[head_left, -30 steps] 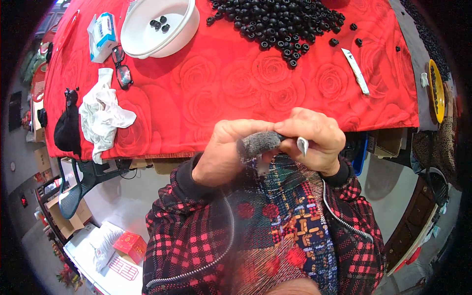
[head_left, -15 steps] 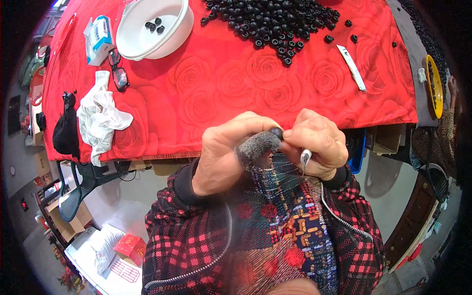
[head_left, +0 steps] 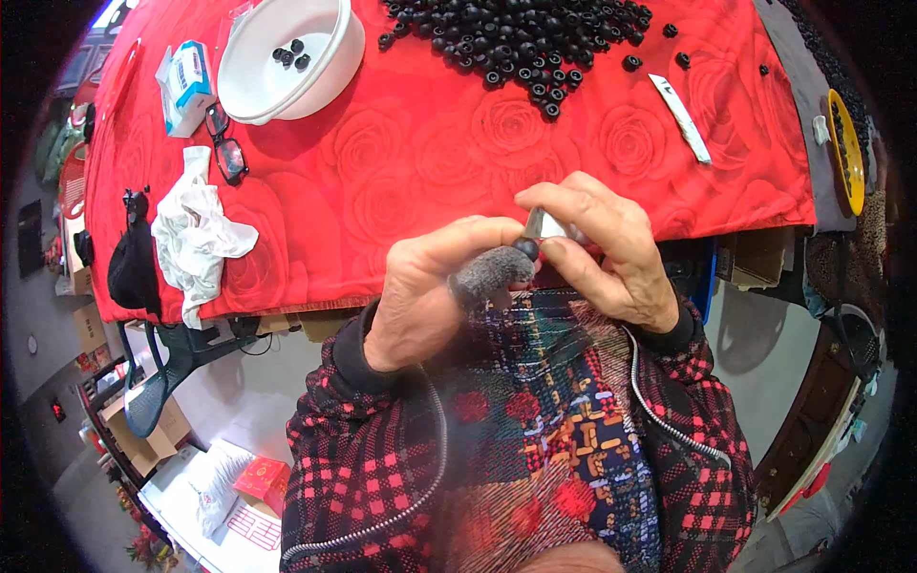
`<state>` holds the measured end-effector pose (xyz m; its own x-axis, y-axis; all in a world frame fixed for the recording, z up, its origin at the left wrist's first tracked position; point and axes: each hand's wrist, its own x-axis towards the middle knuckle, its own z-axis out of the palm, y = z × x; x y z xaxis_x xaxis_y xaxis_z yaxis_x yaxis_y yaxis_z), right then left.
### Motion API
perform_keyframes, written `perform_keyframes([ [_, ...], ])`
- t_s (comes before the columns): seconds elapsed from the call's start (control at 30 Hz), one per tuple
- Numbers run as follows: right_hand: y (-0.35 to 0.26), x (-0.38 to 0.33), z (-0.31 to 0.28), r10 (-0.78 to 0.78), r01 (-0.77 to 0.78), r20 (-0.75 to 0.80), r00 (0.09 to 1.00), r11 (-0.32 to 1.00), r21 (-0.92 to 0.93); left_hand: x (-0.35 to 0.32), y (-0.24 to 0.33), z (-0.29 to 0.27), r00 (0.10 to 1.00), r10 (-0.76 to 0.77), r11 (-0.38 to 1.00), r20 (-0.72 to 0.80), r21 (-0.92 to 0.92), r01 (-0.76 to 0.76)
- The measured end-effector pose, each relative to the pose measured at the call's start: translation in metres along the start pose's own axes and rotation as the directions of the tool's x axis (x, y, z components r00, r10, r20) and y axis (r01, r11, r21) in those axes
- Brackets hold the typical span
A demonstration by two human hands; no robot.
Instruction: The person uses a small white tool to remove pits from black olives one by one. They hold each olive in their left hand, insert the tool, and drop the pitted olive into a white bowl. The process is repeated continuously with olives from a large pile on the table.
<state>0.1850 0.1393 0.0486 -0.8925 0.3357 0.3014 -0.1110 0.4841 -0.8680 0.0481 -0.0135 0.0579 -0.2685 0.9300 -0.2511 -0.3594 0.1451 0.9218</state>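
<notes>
Between the thumb and fingers of my left hand (head_left: 420, 286) is a small round black part (head_left: 526, 249). Grey fuzzy cloth (head_left: 489, 275) covers one or more of that hand's fingers, just below the part. My right hand (head_left: 619, 258) grips a small knife (head_left: 546, 225) with a white handle, its blade lying against or very close to the black part; I cannot tell if it cuts. Both hands are at the front edge of the red tablecloth (head_left: 382, 210), above my lap.
A heap of black parts (head_left: 521, 48) lies at the far middle. Left of it stands a white basin (head_left: 325, 86) with several parts inside. Glasses (head_left: 229, 158), a tissue pack (head_left: 187, 91) and white cloth (head_left: 199, 234) lie at left; a white strip (head_left: 680, 119) lies at right.
My right hand has opened out from a closed grip and turned, bringing the knife blade up to the black part. My left hand still holds the part, slightly further left.
</notes>
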Motion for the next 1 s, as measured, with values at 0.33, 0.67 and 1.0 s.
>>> perform_keyframes([
  [0.33, 0.011, 0.001, -0.001, -0.017, 0.015, 0.04, 0.999, 0.999, 0.047, 0.001, -0.002, -0.007, 0.993, -0.116, 0.988, 0.018, -0.096, 0.117],
  [0.67, 0.02, 0.001, 0.002, -0.023, 0.019, 0.039, 0.999, 0.996, 0.09, 0.005, -0.004, -0.01, 0.996, -0.087, 0.989, 0.038, -0.115, 0.091],
  [1.0, 0.025, 0.001, 0.007, -0.031, 0.032, -0.007, 0.999, 0.996, 0.082, 0.008, -0.008, -0.015, 0.986, -0.159, 0.966, 0.048, -0.198, 0.165],
])
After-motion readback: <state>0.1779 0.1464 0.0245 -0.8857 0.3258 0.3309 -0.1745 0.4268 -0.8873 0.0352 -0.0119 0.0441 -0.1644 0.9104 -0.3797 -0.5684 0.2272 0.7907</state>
